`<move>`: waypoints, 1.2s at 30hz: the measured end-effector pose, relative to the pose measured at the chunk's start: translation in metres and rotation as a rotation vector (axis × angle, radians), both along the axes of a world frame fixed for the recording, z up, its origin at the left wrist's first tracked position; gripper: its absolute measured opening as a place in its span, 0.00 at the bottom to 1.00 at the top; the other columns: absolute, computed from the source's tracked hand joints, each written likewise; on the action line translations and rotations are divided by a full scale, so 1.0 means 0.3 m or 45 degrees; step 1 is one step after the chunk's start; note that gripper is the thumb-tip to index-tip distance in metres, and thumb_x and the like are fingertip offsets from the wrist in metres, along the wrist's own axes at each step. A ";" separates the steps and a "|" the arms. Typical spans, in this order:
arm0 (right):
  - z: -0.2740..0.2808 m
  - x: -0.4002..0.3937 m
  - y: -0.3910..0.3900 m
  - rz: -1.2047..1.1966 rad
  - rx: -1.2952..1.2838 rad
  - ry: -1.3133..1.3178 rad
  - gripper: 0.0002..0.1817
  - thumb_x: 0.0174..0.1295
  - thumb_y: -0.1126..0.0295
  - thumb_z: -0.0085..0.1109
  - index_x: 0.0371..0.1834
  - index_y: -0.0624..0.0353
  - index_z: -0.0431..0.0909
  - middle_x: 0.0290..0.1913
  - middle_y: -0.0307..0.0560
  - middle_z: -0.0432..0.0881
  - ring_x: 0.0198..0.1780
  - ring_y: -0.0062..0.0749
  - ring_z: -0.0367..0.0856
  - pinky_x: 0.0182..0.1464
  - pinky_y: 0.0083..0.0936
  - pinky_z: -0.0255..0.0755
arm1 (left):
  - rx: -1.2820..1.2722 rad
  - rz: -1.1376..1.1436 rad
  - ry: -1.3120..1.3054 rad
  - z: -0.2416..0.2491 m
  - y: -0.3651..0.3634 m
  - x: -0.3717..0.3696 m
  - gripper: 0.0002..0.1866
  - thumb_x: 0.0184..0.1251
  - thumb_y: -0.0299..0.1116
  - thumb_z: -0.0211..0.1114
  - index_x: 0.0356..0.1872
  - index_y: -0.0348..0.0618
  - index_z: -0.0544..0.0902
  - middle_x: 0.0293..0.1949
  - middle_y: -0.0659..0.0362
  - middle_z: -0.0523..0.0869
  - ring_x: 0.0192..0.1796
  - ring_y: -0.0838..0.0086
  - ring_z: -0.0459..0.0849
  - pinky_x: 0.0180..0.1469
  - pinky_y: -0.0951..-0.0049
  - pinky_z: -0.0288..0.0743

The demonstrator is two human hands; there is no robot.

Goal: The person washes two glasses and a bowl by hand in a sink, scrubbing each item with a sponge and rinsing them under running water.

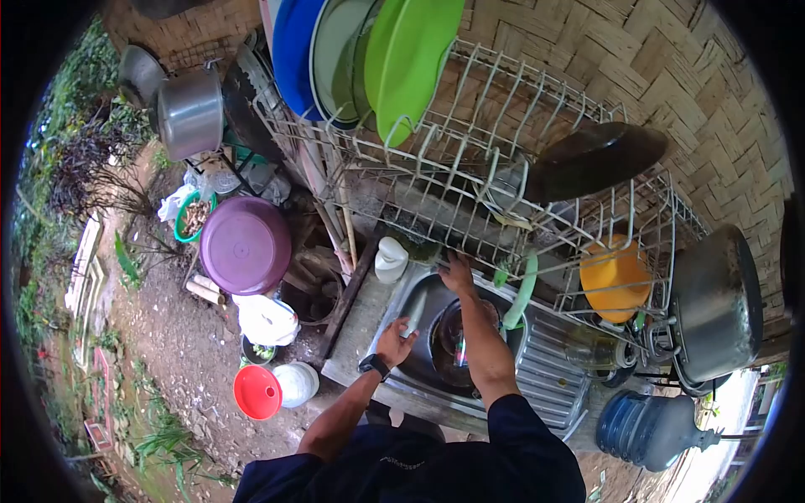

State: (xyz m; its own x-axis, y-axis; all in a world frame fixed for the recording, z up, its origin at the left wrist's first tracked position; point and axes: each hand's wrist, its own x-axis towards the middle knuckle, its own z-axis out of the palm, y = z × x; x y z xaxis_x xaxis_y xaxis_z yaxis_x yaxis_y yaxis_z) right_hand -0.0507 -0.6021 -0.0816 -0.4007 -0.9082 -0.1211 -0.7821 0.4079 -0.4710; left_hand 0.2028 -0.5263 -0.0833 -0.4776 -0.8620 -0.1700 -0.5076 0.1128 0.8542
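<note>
My left hand (394,342) is closed round the lower end of a long pale green vegetable (417,308) over the left side of the metal sink (392,312). Beyond it, my right hand (457,275) reaches to the sink's back edge, its fingers bent round something too small to make out. My right forearm passes over a dark round pan (441,339) in the basin and hides part of it. Another long light green vegetable (521,293) lies to the right of that forearm. A white bottle (391,260) stands at the sink's back left corner.
A wire dish rack (470,142) with plates and an orange bowl (615,278) hangs above the sink's back. At right are a large pot (717,306) and a blue water jug (646,430). On the left are a purple basin (245,246) and a red funnel-like container (257,391).
</note>
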 end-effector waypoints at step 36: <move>0.261 0.447 0.037 -0.996 -0.970 -2.675 0.20 0.73 0.55 0.35 0.55 0.56 0.70 0.52 0.47 0.78 0.52 0.44 0.77 0.58 0.49 0.70 | -0.808 -0.144 0.355 0.494 -0.499 -0.072 0.11 0.63 0.27 0.61 0.45 0.40 0.84 0.46 0.53 0.85 0.56 0.60 0.79 0.59 0.65 0.71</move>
State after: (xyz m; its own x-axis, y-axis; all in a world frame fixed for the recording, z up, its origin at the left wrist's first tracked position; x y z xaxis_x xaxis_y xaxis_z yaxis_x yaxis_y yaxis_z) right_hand 0.0833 -0.5910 -0.0034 -0.3857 -0.7689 -0.5099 0.9208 -0.2857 -0.2656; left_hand 0.1813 -0.6761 0.0650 -0.5228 -0.6967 0.4913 -0.2348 0.6717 0.7026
